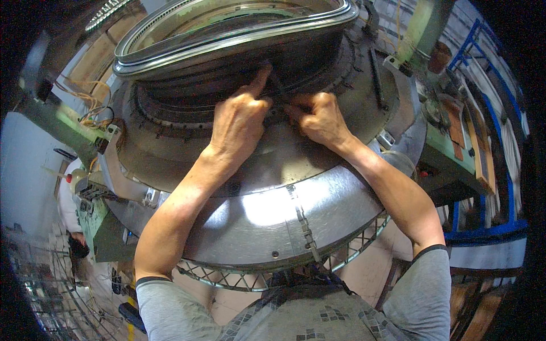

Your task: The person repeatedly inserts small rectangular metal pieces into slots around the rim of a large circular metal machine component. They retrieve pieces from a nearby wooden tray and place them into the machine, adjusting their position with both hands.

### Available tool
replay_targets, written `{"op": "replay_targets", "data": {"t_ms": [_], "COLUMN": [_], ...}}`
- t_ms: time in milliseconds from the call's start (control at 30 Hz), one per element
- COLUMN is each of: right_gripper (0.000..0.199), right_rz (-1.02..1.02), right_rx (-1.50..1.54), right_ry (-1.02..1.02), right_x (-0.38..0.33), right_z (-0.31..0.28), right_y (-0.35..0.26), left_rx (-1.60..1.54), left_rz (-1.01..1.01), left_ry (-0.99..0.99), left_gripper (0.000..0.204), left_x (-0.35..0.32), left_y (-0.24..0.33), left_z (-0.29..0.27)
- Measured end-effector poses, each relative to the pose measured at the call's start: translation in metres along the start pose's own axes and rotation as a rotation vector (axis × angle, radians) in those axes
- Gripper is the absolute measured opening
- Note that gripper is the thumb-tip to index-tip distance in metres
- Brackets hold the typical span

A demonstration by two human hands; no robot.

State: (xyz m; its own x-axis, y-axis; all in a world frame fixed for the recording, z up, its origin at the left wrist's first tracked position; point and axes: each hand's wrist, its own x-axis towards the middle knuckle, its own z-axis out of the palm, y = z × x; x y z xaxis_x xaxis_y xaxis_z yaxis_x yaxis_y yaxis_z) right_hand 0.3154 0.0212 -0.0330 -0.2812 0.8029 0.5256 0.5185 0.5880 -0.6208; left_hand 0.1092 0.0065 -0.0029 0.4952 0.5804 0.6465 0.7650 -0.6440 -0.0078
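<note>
Both my hands are at the middle of a large round metal machine, against the dark, curved band (187, 85) beneath its shiny oval rim (227, 46). My left hand (236, 122) has its index finger stretched up against the band, while the other fingers curl in. Close by on the right, my right hand (323, 120) is closed in a pinch near the band's lower edge. Whatever the fingers hold there is dark and mostly hidden. Below my wrists curves the broad metal ring (261, 210) of the machine, with a jointed seam (301, 219) running down its front.
A dark rod (378, 79) lies on the ring's right side. Green machine arms (68, 128) with loose wires stand at the left, and a green post (424, 28) at the right. Blue racking (489, 102) is farther right. Someone in white (71, 193) is at the far left.
</note>
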Motion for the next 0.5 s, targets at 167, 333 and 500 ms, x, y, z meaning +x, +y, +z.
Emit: {"op": "replay_targets", "data": {"t_ms": [167, 333, 500], "right_gripper": [0.016, 0.015, 0.014], "right_rz": [0.071, 0.032, -0.102], "right_rx": [0.027, -0.117, -0.191], "right_ry": [-0.016, 0.042, 0.033], "right_x": [-0.002, 0.001, -0.002], "right_z": [-0.002, 0.010, 0.020], "right_y": [-0.001, 0.006, -0.007], "left_rx": [-0.008, 0.067, 0.149], "left_rz": [-0.002, -0.016, -0.031], "left_ry": [-0.010, -0.143, -0.274], "left_gripper": [0.019, 0.011, 0.008], "left_x": [0.000, 0.006, 0.011], "left_y": [0.000, 0.002, -0.006], "left_z": [-0.001, -0.013, -0.031]}}
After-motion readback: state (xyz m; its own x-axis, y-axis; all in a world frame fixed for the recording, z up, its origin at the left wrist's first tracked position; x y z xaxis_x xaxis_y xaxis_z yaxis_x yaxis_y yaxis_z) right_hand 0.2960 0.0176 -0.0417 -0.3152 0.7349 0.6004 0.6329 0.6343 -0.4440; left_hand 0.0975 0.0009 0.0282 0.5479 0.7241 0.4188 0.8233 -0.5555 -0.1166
